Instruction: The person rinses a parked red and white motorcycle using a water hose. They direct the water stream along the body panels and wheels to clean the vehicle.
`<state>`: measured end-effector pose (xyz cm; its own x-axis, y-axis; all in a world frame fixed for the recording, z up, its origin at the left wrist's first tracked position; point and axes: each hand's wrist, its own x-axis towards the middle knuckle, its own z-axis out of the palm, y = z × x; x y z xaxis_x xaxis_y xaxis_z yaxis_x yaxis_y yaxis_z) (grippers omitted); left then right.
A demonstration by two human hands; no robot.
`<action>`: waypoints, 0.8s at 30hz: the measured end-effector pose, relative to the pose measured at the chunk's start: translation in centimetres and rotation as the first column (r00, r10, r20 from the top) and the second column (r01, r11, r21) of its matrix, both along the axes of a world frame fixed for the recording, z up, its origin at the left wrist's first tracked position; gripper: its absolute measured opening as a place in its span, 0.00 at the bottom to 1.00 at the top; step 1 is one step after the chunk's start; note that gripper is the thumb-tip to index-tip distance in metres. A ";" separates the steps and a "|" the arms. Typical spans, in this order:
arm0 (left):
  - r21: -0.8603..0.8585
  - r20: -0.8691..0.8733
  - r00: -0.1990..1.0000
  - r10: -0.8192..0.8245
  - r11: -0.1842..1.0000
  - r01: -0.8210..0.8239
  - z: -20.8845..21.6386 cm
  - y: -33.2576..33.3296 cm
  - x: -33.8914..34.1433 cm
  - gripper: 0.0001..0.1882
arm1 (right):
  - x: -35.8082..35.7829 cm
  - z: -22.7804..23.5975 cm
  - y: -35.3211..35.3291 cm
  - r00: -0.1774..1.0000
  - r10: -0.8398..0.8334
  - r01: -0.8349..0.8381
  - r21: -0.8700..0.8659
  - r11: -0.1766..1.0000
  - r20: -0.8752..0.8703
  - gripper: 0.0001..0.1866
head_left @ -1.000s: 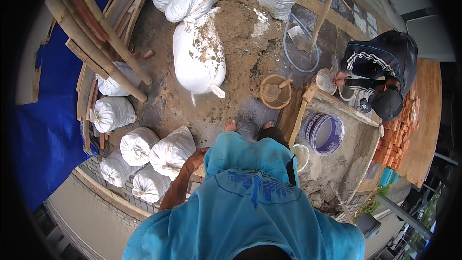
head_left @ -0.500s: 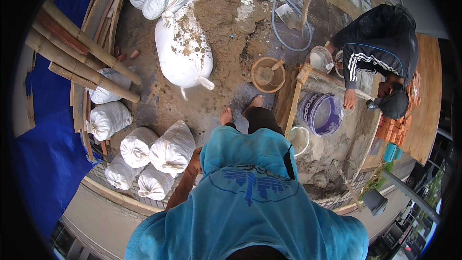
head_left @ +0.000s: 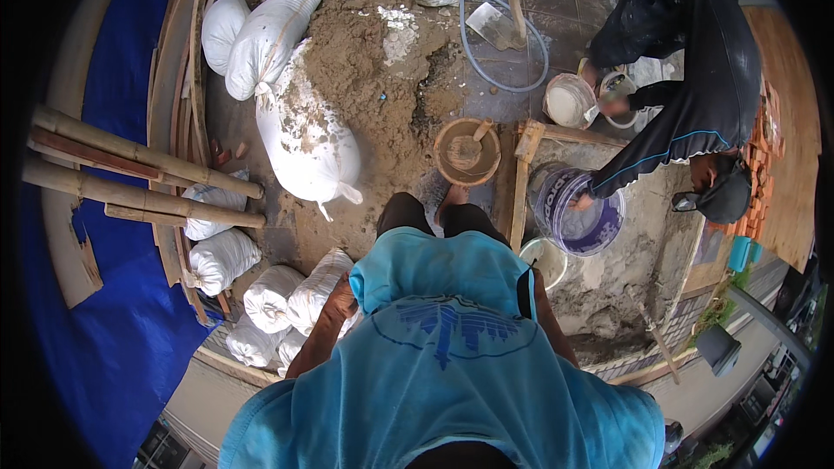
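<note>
I stand looking down over my blue shirt and dark shorts, with one bare foot on the sandy ground. My left forearm runs up my left side, and my left hand rests against my hip beside white sacks; its fingers are hidden. Only my right arm shows along my right side, near a white bucket. The right hand itself is hidden behind the shirt. A round brown basin with a tool in it sits just ahead of my foot.
A person in dark clothes crouches at the right, one hand on a purple bucket, another at a white pail. A wood-framed mortar bed, a sand heap, sacks, bamboo poles, a hose and a blue tarp surround me.
The view has shifted forward and the scene sits lower in frame. The crouching person has leaned further over the buckets. My arms stay at my sides.
</note>
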<state>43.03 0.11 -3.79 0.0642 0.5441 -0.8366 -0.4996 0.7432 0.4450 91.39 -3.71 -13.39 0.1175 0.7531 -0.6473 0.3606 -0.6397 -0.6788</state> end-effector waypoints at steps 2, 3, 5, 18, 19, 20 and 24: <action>0.014 0.022 1.000 -0.015 1.000 0.014 0.5 3.6 0.9 0.08 | 1.7 -0.2 1.3 0.995 -0.045 0.054 0.115 0.992 -0.084 0.18; 0.023 0.048 0.998 -0.033 0.999 0.032 0.4 5.3 1.2 0.07 | 2.6 -0.2 1.7 0.982 -0.092 0.115 0.142 0.983 -0.164 0.18; 0.046 0.093 0.993 -0.072 0.997 0.068 -0.1 8.0 1.7 0.07 | 3.8 0.4 1.8 0.910 -0.279 0.281 -0.039 0.959 -0.307 0.13; 0.346 -0.218 0.900 -0.378 0.832 0.433 -1.1 27.4 8.0 0.09 | 0.2 1.6 2.3 0.926 -0.369 0.352 -0.180 0.919 -0.076 0.13; 0.362 -0.236 0.895 -0.378 0.820 0.442 -1.8 28.9 8.2 0.09 | -0.1 1.4 2.7 0.915 -0.394 0.373 -0.193 0.908 -0.085 0.13; 0.347 -0.158 0.929 -0.335 0.862 0.370 -2.6 30.6 8.3 0.08 | -0.4 1.3 3.2 0.902 -0.421 0.396 -0.206 0.895 -0.093 0.13; 0.135 -0.473 0.747 -0.467 0.799 0.586 -2.9 41.1 9.4 0.11 | -0.9 0.2 6.2 0.839 -0.530 0.486 -0.268 0.832 -0.121 0.14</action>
<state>52.43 41.26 -6.65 0.1029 0.7212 -0.6850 0.2023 0.6591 0.7243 90.44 2.51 -13.24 0.3078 0.4564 -0.8348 -0.1731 -0.8359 -0.5209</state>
